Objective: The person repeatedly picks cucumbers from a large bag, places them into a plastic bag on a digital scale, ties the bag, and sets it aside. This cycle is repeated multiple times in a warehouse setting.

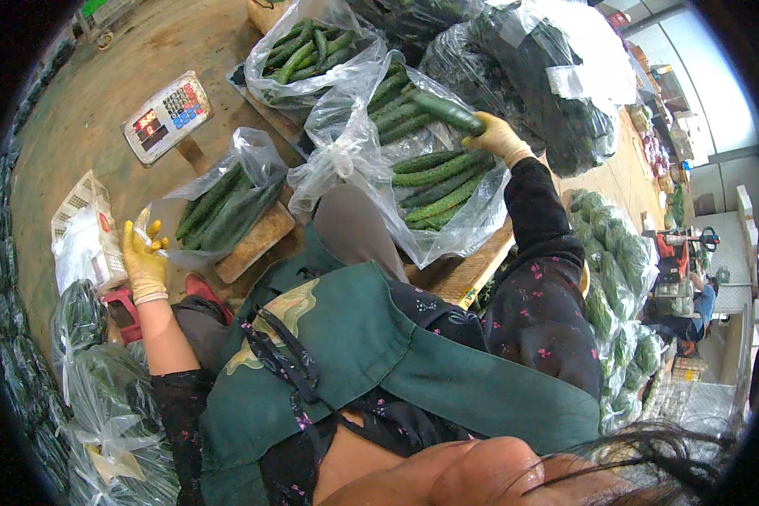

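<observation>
My right hand (pixel 498 140), in a yellow glove, grips one end of a dark green cucumber (pixel 446 112). Below it, several cucumbers (pixel 443 183) lie in a large open clear plastic bag (pixel 421 243). My left hand (pixel 144 256), gloved in yellow as well, holds the rim of a smaller clear plastic bag (pixel 253 148) between thumb and fingers. Several cucumbers (pixel 218 209) lie side by side inside that bag. It rests on the brown platform (pixel 259 243) of a weighing scale, whose keypad and lit display (pixel 167 118) stand just beyond.
Another open bag of cucumbers (pixel 310 54) stands ahead, near dark plastic sacks (pixel 531 88). On the left are a white plastic crate (pixel 104 234) and filled bags of greens (pixel 111 405). More bagged vegetables (pixel 607 253) line the right, where a person (pixel 702 310) sits farther off.
</observation>
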`<action>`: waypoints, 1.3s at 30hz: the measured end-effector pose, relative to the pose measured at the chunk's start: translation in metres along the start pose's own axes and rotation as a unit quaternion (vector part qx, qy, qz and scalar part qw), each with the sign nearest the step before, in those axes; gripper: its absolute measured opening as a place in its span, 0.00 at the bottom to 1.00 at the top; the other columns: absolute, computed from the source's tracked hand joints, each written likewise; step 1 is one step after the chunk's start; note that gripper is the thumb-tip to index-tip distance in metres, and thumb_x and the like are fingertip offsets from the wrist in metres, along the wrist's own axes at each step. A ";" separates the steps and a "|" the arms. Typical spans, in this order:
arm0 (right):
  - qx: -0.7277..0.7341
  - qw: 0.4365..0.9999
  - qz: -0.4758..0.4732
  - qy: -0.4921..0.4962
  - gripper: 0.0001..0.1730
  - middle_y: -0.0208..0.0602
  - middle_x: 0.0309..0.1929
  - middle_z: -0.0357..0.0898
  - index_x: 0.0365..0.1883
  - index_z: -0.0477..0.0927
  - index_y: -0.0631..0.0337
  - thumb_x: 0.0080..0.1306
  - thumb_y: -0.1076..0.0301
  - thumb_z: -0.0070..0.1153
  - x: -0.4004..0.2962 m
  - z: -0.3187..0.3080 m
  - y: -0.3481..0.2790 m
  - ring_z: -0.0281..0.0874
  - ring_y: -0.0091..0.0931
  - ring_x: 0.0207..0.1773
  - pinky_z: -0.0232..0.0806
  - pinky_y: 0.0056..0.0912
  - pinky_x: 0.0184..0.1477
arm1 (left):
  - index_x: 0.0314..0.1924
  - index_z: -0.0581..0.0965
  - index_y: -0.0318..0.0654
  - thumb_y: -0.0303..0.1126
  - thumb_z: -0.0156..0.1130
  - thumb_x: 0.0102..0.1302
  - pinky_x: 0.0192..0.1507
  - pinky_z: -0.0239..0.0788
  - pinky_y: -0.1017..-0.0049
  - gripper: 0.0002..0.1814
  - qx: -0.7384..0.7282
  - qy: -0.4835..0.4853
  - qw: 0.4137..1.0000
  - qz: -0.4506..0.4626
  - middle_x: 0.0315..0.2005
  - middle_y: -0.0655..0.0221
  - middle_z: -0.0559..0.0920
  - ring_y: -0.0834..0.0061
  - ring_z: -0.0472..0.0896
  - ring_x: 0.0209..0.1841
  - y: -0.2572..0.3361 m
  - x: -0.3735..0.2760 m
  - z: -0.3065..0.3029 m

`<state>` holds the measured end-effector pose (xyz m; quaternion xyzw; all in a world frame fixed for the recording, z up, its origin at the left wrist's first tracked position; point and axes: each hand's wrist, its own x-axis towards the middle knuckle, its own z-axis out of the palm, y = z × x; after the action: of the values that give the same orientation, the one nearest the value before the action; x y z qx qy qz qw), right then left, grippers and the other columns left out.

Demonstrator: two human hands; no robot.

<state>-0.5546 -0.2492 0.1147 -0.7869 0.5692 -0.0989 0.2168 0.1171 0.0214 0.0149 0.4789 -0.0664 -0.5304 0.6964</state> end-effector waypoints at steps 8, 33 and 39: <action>-0.280 0.948 -0.110 -0.107 0.26 0.39 0.49 0.79 0.50 0.81 0.46 0.50 0.70 0.62 -0.035 0.065 -0.003 0.75 0.42 0.57 0.68 0.43 0.57 | 0.56 0.76 0.44 0.54 0.61 0.64 0.37 0.68 0.71 0.28 -0.016 0.014 1.000 -0.005 0.36 0.61 0.84 0.77 0.68 0.21 0.003 0.000 -0.003; 0.419 0.903 -0.078 0.049 0.31 0.33 0.51 0.77 0.60 0.72 0.62 0.58 0.67 0.66 -0.022 0.019 -0.110 0.75 0.28 0.50 0.66 0.35 0.57 | 0.62 0.69 0.41 0.63 0.57 0.63 0.31 0.71 0.70 0.38 0.023 -0.108 0.993 -0.031 0.34 0.54 0.83 0.73 0.75 0.21 0.014 -0.031 -0.006; 0.592 0.749 -0.264 -0.140 0.36 0.45 0.60 0.74 0.66 0.65 0.64 0.60 0.65 0.64 0.020 0.089 -0.315 0.71 0.38 0.62 0.61 0.44 0.66 | 0.64 0.67 0.42 0.68 0.52 0.64 0.30 0.73 0.69 0.41 0.040 -0.103 0.993 -0.033 0.33 0.58 0.83 0.78 0.76 0.20 0.018 -0.047 0.018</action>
<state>-0.2435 -0.1665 0.1770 -0.6252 0.1292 -0.3580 0.6814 0.0981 0.0474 0.0572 0.4512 -0.1432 -0.5961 0.6485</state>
